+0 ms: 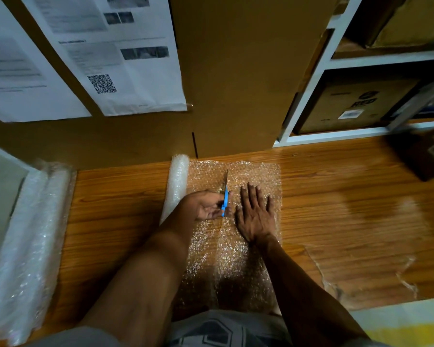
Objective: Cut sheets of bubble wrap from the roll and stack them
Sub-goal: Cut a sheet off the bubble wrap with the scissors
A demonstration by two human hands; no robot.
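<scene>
On the wooden counter (336, 186), a small roll of bubble wrap (176, 186) lies with a length of its wrap (236, 259) spread out flat to its right, reaching from the far edge back toward the person. The left hand (206, 205) grips blue-handled scissors (225, 196), its fingers curled round the handles, with the blades pointing away along the wrap just right of the roll; how far the blades are parted cannot be told. The right hand (254, 214) rests palm down on the spread wrap just right of the scissors, fingers straight and slightly fanned, pressing the sheet flat and holding nothing. To the right, near the front edge of the counter, a thin clear sheet (366, 274) lies flat. At the left edge a larger roll of bubble wrap (28, 246) lies along the counter. Cardboard boxes (236, 83) with printed papers (115, 53) stuck on them stand behind, and a white shelf (336, 58) with cartons stands at the right.
</scene>
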